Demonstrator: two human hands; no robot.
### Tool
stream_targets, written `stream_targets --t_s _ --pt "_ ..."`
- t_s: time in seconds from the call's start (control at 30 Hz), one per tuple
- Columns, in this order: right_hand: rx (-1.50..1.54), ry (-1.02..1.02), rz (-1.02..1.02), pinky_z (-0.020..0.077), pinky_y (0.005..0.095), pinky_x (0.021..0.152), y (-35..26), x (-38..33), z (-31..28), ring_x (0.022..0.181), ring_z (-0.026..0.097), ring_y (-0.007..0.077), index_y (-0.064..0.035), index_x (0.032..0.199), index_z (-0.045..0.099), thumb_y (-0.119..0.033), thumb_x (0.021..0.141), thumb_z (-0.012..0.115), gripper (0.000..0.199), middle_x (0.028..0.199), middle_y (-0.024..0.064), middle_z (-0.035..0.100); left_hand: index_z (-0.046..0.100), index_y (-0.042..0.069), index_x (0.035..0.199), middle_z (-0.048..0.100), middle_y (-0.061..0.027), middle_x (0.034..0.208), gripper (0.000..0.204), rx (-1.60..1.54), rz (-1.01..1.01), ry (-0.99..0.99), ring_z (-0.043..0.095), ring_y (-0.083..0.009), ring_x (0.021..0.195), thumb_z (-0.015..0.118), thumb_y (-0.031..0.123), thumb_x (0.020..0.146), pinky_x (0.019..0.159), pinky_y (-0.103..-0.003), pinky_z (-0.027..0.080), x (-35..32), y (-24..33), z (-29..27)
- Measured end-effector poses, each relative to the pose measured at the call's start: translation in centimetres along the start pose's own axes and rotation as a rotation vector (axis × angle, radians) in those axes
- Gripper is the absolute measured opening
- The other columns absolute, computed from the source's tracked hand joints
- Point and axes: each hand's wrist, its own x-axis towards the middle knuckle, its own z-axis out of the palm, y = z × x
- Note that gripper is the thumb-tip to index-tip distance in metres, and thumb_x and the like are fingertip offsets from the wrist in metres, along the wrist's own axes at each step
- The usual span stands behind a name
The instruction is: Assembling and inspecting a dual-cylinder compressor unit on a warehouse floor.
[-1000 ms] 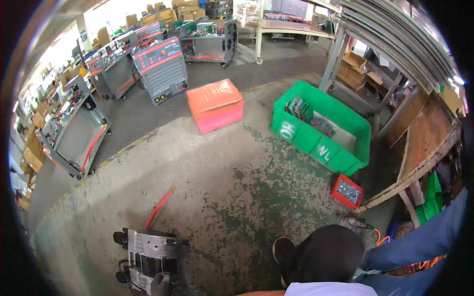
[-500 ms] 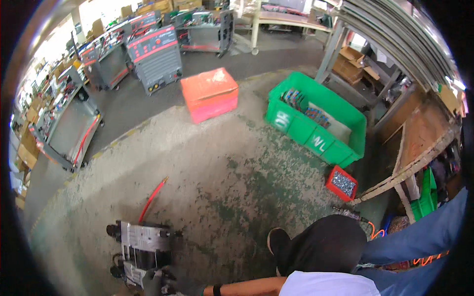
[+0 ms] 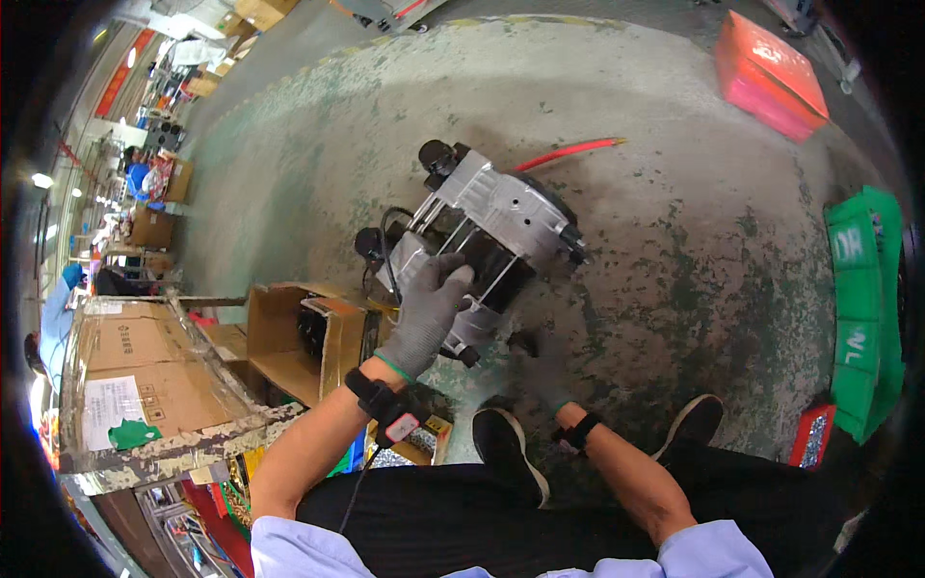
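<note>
My gloved left hand (image 3: pixel 429 313) lies over the near side of the grey metal machine (image 3: pixel 501 207), fingers bent; I cannot tell whether it grips. My right hand (image 3: pixel 549 385) is a dark blur over the floor (image 3: pixel 636 270), just beside the machine, and I cannot make out how wide it is or whether it holds anything. The machine rests tilted across the middle of my view, its red hose (image 3: pixel 568 152) pointing away; half a second ago it sat at the lower left. The red box (image 3: pixel 771 77) has swung to the upper right and the green bin (image 3: pixel 856 289) to the right edge, beside a red tray (image 3: pixel 812 435). Bare floor spreads beyond and right of the machine, but on its left an open carton (image 3: pixel 279 332) and a chipped shelf edge (image 3: pixel 193 445) crowd close. A taped carton (image 3: pixel 130 347) carries a white printed sheet (image 3: pixel 114 409), too small to read; the bin bears white letters.
</note>
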Motion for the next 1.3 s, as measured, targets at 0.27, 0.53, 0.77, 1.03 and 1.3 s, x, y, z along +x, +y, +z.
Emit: stream_targets --t_s 0.27,0.53,0.77,1.03,1.3 --pt "-0.120 -0.162 0.179 0.0479 0.0415 0.088 1.3 -0.9 2.4 0.101 0.063 0.0326 -0.0043 0.119 0.059 -0.030 0.085 0.061 0.043 0.112 0.0175 0.065 0.051 -0.002 0.123 0.058 -0.0096 0.109 0.036 -0.079 -0.106 -0.015 0.059 -0.0176 0.095 0.053 0.020 0.094 0.086 -0.031 0.050 -1.0 -0.2 -0.4" --pt "-0.041 -0.031 0.154 0.0493 0.0386 0.086 0.6 -0.2 3.5 0.097 0.065 0.0283 0.0006 0.115 0.062 -0.028 0.083 0.064 0.043 0.105 0.0191 0.067 0.051 -0.004 0.123 0.058 -0.0113 0.109 0.035 -0.148 -0.161 -0.048 0.060 -0.0186 0.092 0.052 0.017 0.094 0.085 -0.030 0.051 -0.8 -0.3 -0.3" --pt "0.176 -0.115 0.308 0.0497 0.0363 0.083 -0.6 -0.2 4.0 0.092 0.066 0.0239 0.0011 0.120 0.060 -0.030 0.087 0.063 0.045 0.104 0.0163 0.068 0.052 -0.003 0.123 0.059 -0.0105 0.107 0.035 -0.139 -0.150 -0.084 0.061 -0.0176 0.092 0.052 0.019 0.095 0.084 -0.029 0.051 -0.7 -0.6 -0.9" --pt "0.222 -0.100 0.251 0.0496 0.0334 0.074 1.3 -0.3 4.3 0.082 0.064 0.0173 -0.0004 0.123 0.058 -0.027 0.090 0.062 0.042 0.098 0.0111 0.068 0.053 -0.002 0.122 0.060 -0.0089 0.106 0.033 -0.157 -0.172 -0.114 0.061 -0.0164 0.093 0.052 0.018 0.095 0.084 -0.029 0.051 -1.1 -0.6 -0.8" --pt "0.609 0.027 0.479 0.0508 0.0279 0.066 -0.9 -1.5 5.7 0.079 0.064 0.0173 -0.0007 0.124 0.053 -0.024 0.090 0.062 0.042 0.088 0.0107 0.064 0.054 -0.003 0.121 0.061 -0.0075 0.103 0.032 -0.177 -0.190 -0.100 0.061 -0.0159 0.093 0.052 0.017 0.095 0.084 -0.029 0.051 -1.1 -0.8 -0.9"
